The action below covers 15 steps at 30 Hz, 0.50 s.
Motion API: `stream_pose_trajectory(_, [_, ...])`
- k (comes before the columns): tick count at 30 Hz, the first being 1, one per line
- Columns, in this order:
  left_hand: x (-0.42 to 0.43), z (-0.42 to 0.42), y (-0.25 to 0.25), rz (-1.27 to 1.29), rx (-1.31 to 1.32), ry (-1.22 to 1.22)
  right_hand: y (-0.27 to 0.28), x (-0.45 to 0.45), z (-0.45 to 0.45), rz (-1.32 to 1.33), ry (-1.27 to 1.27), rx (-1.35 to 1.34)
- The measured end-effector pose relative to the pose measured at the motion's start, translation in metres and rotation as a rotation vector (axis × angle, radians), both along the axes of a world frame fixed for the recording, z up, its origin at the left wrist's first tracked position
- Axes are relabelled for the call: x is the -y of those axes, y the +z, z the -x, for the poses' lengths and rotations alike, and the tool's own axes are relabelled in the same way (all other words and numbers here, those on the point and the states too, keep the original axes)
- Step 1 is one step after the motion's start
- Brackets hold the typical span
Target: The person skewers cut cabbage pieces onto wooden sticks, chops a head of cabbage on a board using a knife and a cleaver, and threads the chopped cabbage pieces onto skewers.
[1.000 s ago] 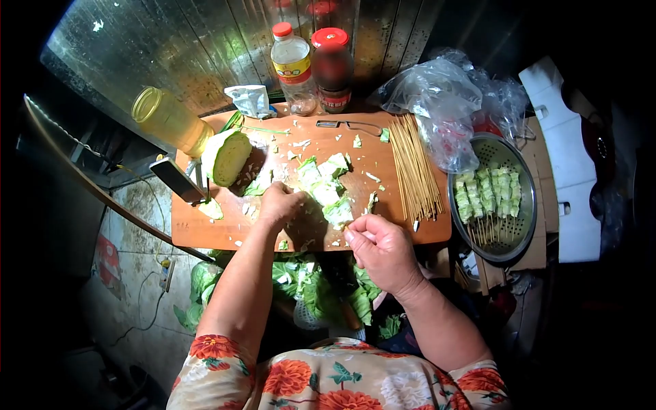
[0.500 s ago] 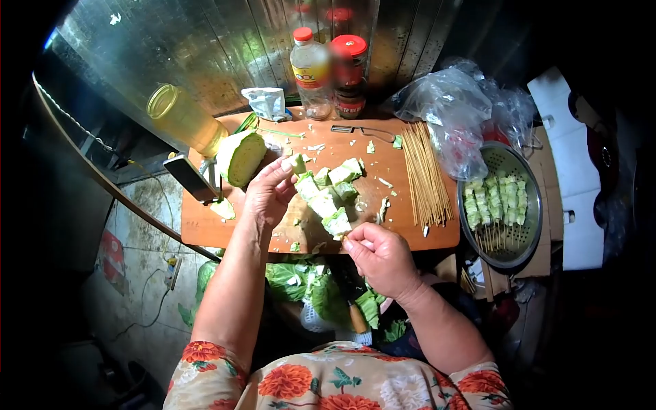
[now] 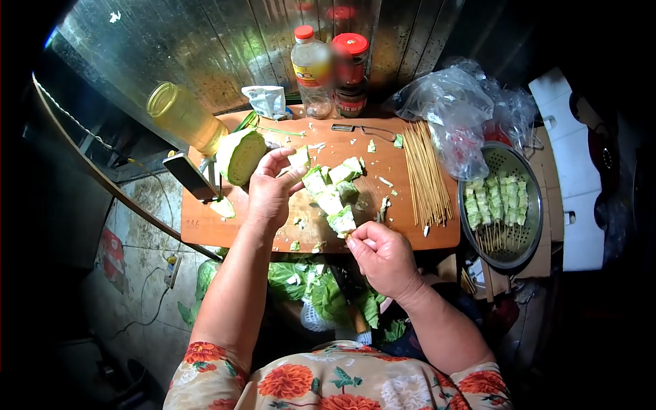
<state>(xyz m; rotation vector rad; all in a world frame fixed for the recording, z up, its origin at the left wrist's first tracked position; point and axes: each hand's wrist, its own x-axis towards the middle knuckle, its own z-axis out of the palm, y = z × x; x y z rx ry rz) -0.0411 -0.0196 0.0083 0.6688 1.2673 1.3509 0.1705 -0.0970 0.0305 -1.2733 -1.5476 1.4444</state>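
Note:
My right hand [image 3: 379,249] pinches the lower end of a skewer threaded with pale green cabbage pieces [image 3: 329,201], which slants up to the left over the board. My left hand [image 3: 275,184] holds a cabbage piece [image 3: 299,158] between thumb and fingers, close to the skewer's upper end. Loose cut cabbage [image 3: 347,169] lies just behind the skewer. The cut cabbage head [image 3: 242,157] sits left of my left hand. Bare wooden skewers [image 3: 425,174] lie in a bundle on the right of the wooden board [image 3: 219,232].
A metal colander [image 3: 509,256] with several filled skewers stands at the right, beside plastic bags [image 3: 447,102]. Along the back are a yellow jar [image 3: 181,116], a clear bottle [image 3: 311,72] and a red-lidded jar [image 3: 351,68]. A phone [image 3: 190,178] leans at the left. Cabbage leaves [image 3: 301,281] lie below the board.
My left hand has risen from the board with a cabbage piece held to the skewer's upper end. The skewer has lifted with my right hand. The view has shifted slightly.

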Motion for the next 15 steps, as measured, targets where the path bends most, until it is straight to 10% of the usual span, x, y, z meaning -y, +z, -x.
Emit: stream_pose_trajectory(15, [0.008,-0.003,-0.001,0.015,0.097,-0.096,-0.008,0.009,0.005,-0.095,-0.080,0.052])
